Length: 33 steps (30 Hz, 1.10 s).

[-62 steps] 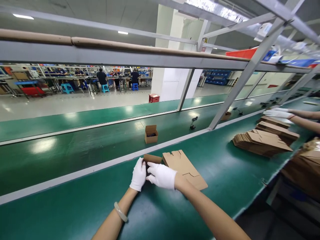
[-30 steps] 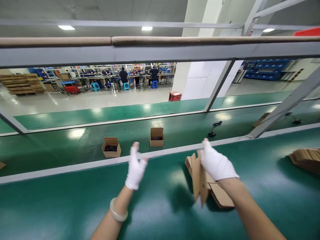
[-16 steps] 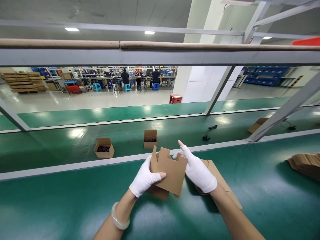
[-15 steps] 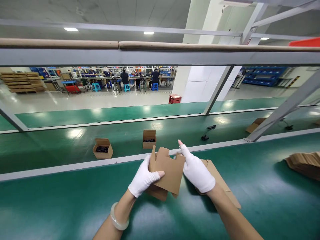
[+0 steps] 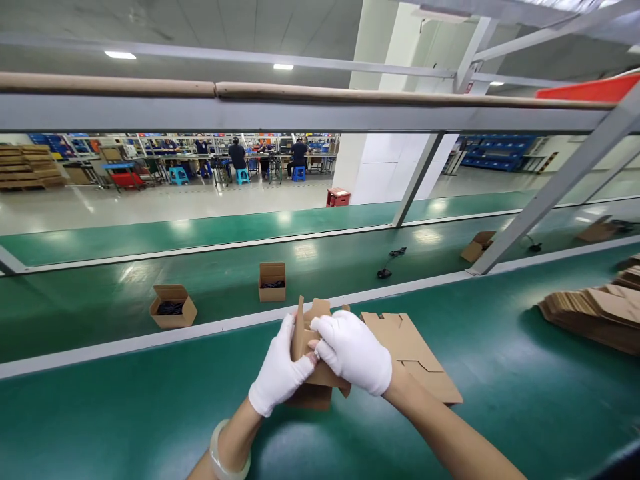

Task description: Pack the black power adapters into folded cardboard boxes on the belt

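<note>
A partly folded brown cardboard box (image 5: 325, 377) is held up over the green work surface (image 5: 165, 413), its flaps standing up at the top. My left hand (image 5: 281, 367), in a white glove with bare fingertips, grips the box's left side, thumb on the near face. Across the upper right of the box lies my gloved right hand (image 5: 354, 352), fingers curled in at the flaps and close to my left thumb. It covers much of the box's top. Just right of the hands, flat cardboard blanks (image 5: 415, 347) rest on the surface.
Beyond a white rail, open boxes with black cables (image 5: 173, 313) (image 5: 273, 283) and a black cable with plug (image 5: 387, 267) sit on a green belt. Stacked cardboard blanks (image 5: 595, 310) lie at right. A slanted metal post (image 5: 550, 183) stands there; people sit at far benches.
My right hand has moved left from beside the box onto its flaps, its fingers now curled. The box has turned slightly in my left hand. The view has shifted to the right.
</note>
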Each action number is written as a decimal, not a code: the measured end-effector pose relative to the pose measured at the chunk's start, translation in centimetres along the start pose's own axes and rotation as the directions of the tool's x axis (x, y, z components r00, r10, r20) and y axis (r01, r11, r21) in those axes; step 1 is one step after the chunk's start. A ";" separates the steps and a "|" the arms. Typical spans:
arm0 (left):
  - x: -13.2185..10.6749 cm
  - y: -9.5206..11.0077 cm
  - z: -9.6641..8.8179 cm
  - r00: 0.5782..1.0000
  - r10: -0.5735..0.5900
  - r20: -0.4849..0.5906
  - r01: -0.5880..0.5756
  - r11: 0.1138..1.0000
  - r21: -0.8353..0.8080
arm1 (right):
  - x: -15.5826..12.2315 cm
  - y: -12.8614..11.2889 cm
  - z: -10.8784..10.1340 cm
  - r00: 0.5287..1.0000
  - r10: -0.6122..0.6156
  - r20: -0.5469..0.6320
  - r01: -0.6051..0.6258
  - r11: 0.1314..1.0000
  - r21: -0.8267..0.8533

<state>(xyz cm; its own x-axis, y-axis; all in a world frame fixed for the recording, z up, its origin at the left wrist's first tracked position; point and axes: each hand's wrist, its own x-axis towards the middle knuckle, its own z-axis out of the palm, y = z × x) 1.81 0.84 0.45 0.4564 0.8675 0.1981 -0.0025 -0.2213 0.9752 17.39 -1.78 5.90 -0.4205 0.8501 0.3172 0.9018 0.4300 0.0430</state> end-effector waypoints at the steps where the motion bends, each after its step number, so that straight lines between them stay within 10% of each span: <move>1: -0.1 0.0 0.0 1.000 0.020 0.023 -0.020 0.999 0.026 | -0.2 0.0 0.7 0.999 0.007 -0.038 -0.006 1.000 0.023; 8: 0.1 0.0 -0.6 0.974 0.145 0.174 -0.186 0.950 0.249 | -1.4 0.5 2.5 0.858 0.017 -0.514 0.111 0.970 0.217; 11: 0.1 -0.3 -0.7 0.974 0.210 0.085 -0.226 0.909 0.349 | -1.7 1.5 2.3 0.727 0.341 -0.595 -0.011 0.873 0.487; 14: -0.1 -0.4 -0.5 0.948 0.307 0.083 -0.316 0.880 0.355 | -1.7 2.5 2.0 0.782 0.593 -0.192 -0.136 0.464 0.875; 17: -0.4 -0.3 -0.2 0.923 0.370 0.103 -0.382 0.859 0.340 | -1.6 2.7 1.8 0.921 0.323 0.219 -0.226 -0.018 0.974; 22: -0.5 -0.1 -0.1 0.900 0.411 0.148 -0.436 0.829 0.350 | -1.7 2.3 2.3 0.925 0.119 0.360 -0.327 -0.227 0.917; 27: -0.5 -0.4 -0.2 0.848 0.516 0.119 -0.528 0.807 0.264 | -1.4 4.3 1.4 0.927 -0.063 0.370 -0.375 -0.159 0.913; 33: -0.5 -0.4 -0.1 0.804 0.564 0.190 -0.595 0.766 0.242 | 0.8 4.7 -1.9 0.817 -0.178 0.549 -0.365 0.577 0.730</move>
<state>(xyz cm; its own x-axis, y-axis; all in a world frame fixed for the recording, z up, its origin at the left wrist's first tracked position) 1.47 0.54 -0.01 0.5345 0.4876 0.6903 -0.0578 -0.7938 0.6055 21.51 0.34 8.16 -0.5588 0.7845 -0.2690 0.6013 0.1599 -0.7828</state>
